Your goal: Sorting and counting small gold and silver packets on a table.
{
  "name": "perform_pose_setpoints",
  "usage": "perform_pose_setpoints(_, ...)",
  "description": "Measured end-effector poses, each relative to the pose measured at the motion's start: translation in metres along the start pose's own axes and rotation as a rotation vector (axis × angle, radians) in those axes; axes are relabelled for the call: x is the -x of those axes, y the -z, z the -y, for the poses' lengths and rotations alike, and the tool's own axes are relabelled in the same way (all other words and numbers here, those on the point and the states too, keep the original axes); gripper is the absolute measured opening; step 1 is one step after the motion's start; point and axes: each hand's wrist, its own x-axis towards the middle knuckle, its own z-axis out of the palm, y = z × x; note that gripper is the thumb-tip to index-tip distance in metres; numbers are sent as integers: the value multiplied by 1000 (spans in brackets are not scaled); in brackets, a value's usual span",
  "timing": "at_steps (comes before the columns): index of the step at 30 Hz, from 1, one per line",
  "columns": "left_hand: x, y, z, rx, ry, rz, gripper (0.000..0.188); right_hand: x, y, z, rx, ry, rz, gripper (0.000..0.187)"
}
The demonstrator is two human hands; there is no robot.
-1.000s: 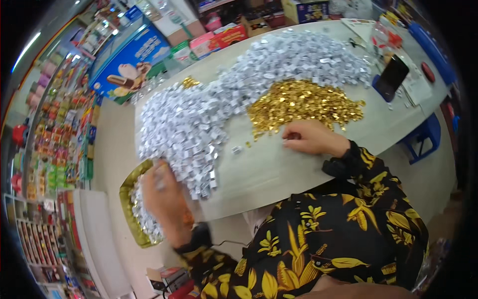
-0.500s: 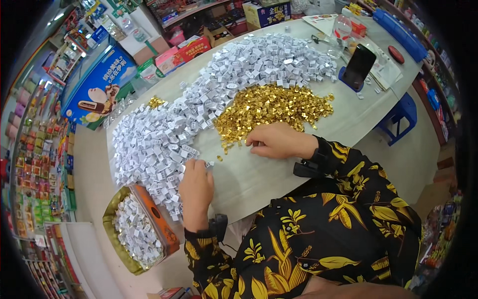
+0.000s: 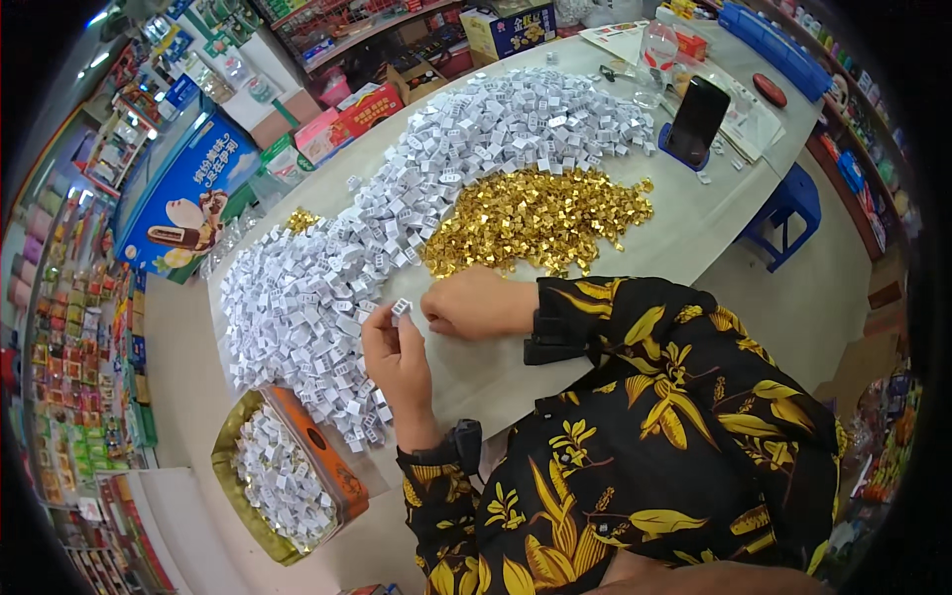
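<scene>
The left hand [image 3: 399,359] pinches a small white plastic-looking block [image 3: 401,307] just left of the right hand [image 3: 478,303], whose curled fingers hide whether they grip anything.

White characters on blue panel [image 3: 183,188], upper left; print on red box [image 3: 369,112], dark-blue carton [image 3: 521,33], top; marks on white pieces [image 3: 307,288], left of centre, too small.

Bright indoor light, glints on gold pieces [image 3: 540,220], fisheye-curved edges, black corners.

2 gold piles [image 3: 540,220], 1 wht pile [image 3: 307,297], 1 bin [image 3: 343,478], 1 ph [image 3: 700,114]
</scene>
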Motion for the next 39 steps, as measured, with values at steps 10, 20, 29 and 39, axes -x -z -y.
perform_pose_setpoints(10,7,-18,-12,118,189,203,18,34,25,-15,-983,-51,-256,12)
perform_pose_setpoints(20,12,-22,-17,233,246,336,16,57,29,-15,-767,102,-293,14)
perform_pose_setpoints(29,16,-22,-11,164,214,411,19,62,35,-19,-1056,-103,-35,14)
perform_pose_setpoints(39,18,-23,-9,79,219,478,21,61,33,-16,-1037,-100,-17,15)
